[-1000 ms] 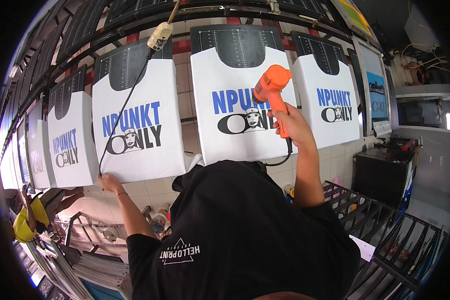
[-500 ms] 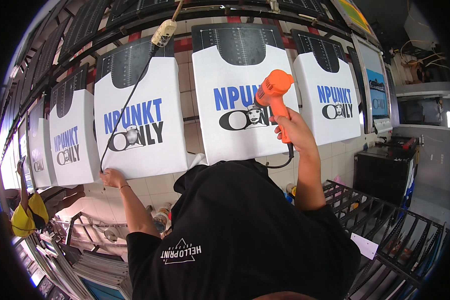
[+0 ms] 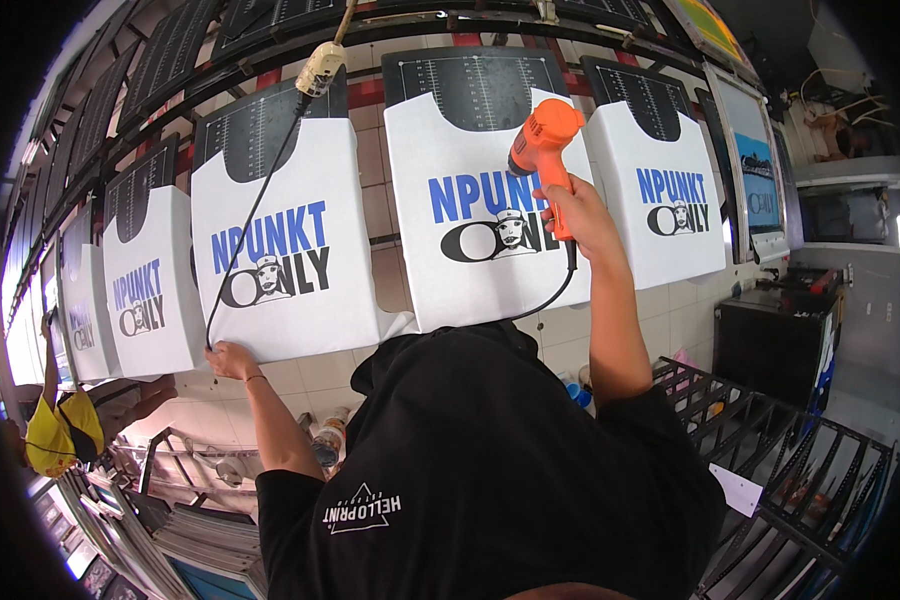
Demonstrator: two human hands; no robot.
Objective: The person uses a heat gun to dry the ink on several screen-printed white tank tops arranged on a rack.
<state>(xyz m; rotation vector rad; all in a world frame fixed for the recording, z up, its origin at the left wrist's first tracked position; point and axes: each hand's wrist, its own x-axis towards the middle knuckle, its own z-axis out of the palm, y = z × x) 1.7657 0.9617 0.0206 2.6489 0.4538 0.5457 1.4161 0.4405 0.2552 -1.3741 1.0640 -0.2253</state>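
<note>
Holding orange heat gun (image 3: 548,130) by handle: right hand (image 3: 582,215), grip wrapped closed around it. Gun sits above white shirt (image 3: 450,295), nozzle angled down toward upper part of blue-and-black print (image 3: 458,200). Shirt lies stretched over black board (image 3: 450,75). Left hand (image 3: 233,361), grip pinched closed on black cable (image 3: 271,174), just beside lower left corner of neighbouring white shirt (image 3: 300,325). Cable runs up to cream connector (image 3: 321,68). Similar printed shirts (image 3: 675,258) at both ends of row.

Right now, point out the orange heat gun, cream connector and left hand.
Orange heat gun (image 3: 550,152): head view, where barrel meets handle.
Cream connector (image 3: 321,69): head view, middle of casing.
Left hand (image 3: 232,361): head view, back of hand.
</note>
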